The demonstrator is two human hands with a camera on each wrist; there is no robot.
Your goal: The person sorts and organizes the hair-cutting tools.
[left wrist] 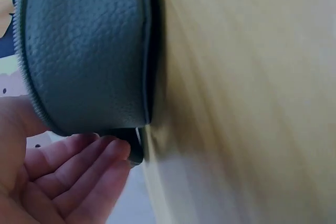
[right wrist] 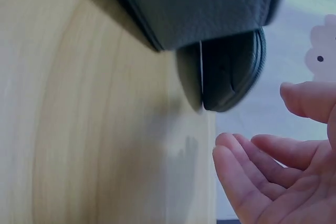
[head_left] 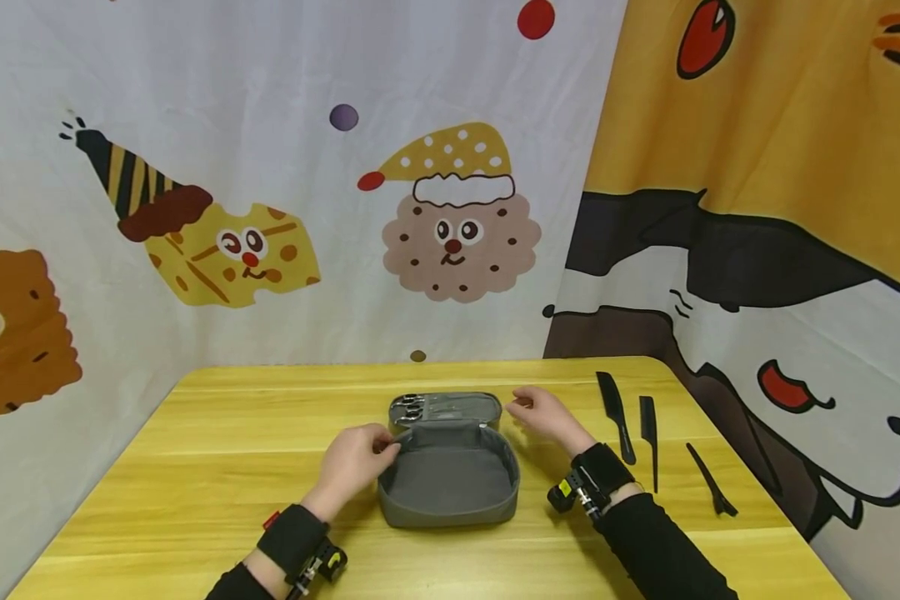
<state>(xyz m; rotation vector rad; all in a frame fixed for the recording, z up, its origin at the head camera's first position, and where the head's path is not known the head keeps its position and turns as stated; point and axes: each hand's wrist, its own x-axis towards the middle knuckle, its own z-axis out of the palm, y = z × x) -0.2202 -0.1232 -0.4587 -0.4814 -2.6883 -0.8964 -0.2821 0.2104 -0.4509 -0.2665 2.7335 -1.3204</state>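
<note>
A grey zip case (head_left: 450, 512) lies unzipped on the table, its lid (head_left: 461, 407) folded back behind it. Silver scissors (head_left: 411, 407) sit at the left part of the lid's inside, and the case's main compartment is bare. My left hand (head_left: 354, 462) pinches the case's rim at its back left corner. In the left wrist view the thumb (left wrist: 23, 115) goes over the zipped edge and the fingers (left wrist: 84, 174) lie against the outside. Just right of the lid, my right hand (head_left: 543, 414) holds nothing. Its fingers (right wrist: 252, 174) are loosely bent, apart from the case.
To the right lie a wide black comb (head_left: 612, 404), a black tail comb (head_left: 648, 425) and a black hair clip (head_left: 711, 483). A printed curtain (head_left: 270, 167) hangs behind the wooden table (head_left: 217, 450).
</note>
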